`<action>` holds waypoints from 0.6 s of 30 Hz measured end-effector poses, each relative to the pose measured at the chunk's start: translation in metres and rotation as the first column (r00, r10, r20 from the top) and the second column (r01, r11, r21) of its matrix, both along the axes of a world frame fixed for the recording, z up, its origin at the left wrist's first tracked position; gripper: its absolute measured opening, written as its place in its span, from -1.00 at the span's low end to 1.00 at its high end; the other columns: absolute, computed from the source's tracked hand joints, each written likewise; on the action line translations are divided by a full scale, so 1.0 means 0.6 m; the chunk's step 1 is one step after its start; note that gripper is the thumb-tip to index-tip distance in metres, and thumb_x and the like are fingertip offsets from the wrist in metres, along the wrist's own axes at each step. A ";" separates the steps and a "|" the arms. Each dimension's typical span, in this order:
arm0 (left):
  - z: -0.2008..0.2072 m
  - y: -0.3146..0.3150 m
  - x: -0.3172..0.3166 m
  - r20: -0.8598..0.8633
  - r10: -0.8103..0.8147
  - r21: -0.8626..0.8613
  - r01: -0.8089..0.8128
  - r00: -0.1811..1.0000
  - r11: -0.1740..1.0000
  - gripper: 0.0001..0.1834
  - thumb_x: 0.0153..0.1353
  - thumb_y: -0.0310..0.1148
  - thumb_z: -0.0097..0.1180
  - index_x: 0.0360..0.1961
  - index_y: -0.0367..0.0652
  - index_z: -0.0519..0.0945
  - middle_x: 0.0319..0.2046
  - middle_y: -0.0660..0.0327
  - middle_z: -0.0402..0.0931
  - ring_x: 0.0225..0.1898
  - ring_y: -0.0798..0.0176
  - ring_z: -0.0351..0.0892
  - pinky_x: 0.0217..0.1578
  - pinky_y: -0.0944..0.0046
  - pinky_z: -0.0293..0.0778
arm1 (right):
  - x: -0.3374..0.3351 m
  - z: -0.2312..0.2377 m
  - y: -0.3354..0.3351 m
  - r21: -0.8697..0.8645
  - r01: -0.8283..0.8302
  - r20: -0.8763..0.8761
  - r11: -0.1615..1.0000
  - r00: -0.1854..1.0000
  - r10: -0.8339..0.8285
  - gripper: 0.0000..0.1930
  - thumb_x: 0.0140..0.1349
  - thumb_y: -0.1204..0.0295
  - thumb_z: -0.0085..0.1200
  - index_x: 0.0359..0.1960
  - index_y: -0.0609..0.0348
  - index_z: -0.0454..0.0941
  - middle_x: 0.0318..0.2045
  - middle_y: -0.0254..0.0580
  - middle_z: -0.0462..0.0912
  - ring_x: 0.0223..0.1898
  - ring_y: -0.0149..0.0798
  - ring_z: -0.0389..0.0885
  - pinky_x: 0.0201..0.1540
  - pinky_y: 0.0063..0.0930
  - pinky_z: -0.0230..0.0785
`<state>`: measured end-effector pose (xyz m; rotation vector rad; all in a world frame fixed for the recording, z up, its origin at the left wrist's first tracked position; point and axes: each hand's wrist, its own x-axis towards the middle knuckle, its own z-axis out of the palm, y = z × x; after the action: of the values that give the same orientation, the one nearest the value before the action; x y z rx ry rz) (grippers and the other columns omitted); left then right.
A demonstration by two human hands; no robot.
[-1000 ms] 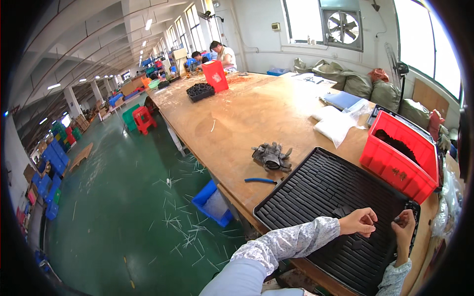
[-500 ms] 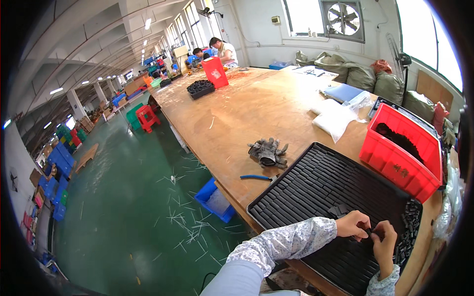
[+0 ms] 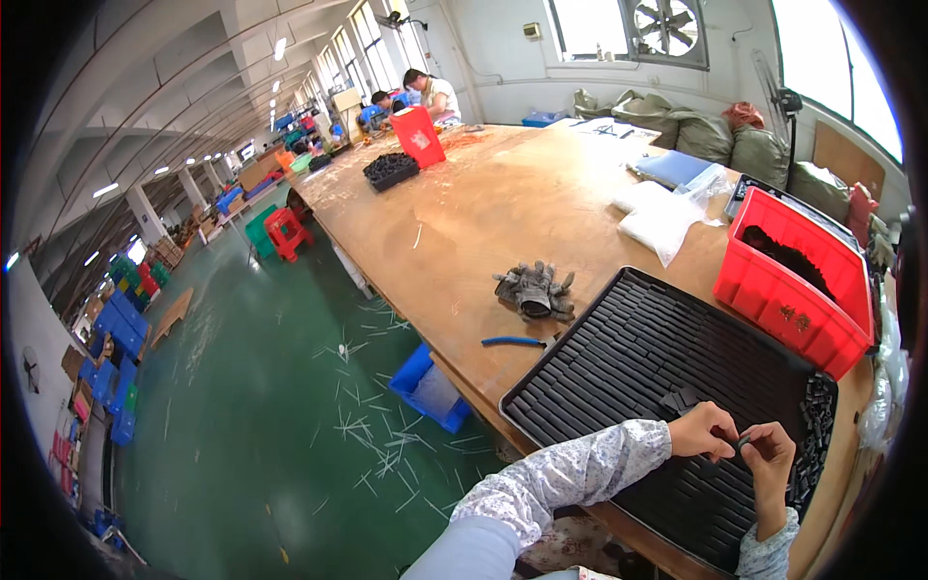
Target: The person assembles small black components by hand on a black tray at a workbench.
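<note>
Table [image 3: 464, 261]: right hand [image 3: 769, 460] pinches dark piece [image 3: 742, 440]; left hand [image 3: 700, 432]: grip unclear; bin [image 3: 759, 290] marks [image 3: 796, 319] illegible.

The wooden table [image 3: 464, 222] bears a black tray [image 3: 582, 316], red bin [image 3: 788, 311], grey gloves [image 3: 535, 290] and blue-handled tool [image 3: 512, 340].

Tray [image 3: 677, 503] matt plastic; bin [image 3: 773, 311] glossy plastic; tabletop [image 3: 483, 222] smooth, glossy wood; gloves [image 3: 535, 290] rough, matt cloth.

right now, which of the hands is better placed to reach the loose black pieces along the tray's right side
Right, probably: the right hand is nearer the loose black pieces, while the left hand is farther left.
</note>
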<state>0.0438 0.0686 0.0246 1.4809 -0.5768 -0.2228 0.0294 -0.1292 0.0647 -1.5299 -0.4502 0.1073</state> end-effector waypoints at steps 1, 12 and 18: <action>-0.003 0.001 -0.001 -0.001 -0.013 -0.026 0.013 1.000 1.000 -0.79 0.01 -0.57 0.26 -0.31 -0.46 0.59 -0.55 0.12 0.60 -0.58 0.35 0.57 -0.53 0.38 0.49 | -0.001 0.001 0.000 -0.029 -0.001 0.037 1.000 0.999 0.002 -0.81 0.04 0.59 0.25 -0.37 0.20 0.47 -0.35 -0.29 0.57 -0.32 -0.50 0.50 -0.22 -0.64 0.34; -0.018 -0.042 0.009 -0.110 -0.094 -0.158 0.076 0.989 0.985 -0.79 0.09 -0.45 0.25 -0.32 -0.42 0.62 -0.54 0.18 0.59 -0.56 0.40 0.58 -0.51 0.41 0.51 | -0.010 -0.012 -0.029 -0.226 0.229 0.335 0.947 0.931 -0.145 -0.85 -0.11 0.53 0.32 -0.49 0.22 0.59 -0.39 -0.21 0.61 -0.38 -0.39 0.52 -0.30 -0.57 0.34; -0.014 0.005 0.016 -0.210 -0.099 0.007 0.103 0.973 0.995 -0.70 0.16 -0.33 0.28 -0.19 -0.36 0.65 -0.42 0.18 0.62 -0.38 0.40 0.60 -0.32 0.40 0.53 | 0.022 -0.005 0.010 -0.366 0.141 0.557 0.920 0.825 0.095 -0.76 -0.30 0.65 0.27 -0.48 0.22 0.60 -0.37 -0.14 0.65 -0.24 -0.17 0.62 -0.16 -0.35 0.45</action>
<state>0.0534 0.0713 0.0161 1.4254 -0.4804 -0.4595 0.0426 -0.1234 0.0616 -1.9655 -0.9286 -0.3109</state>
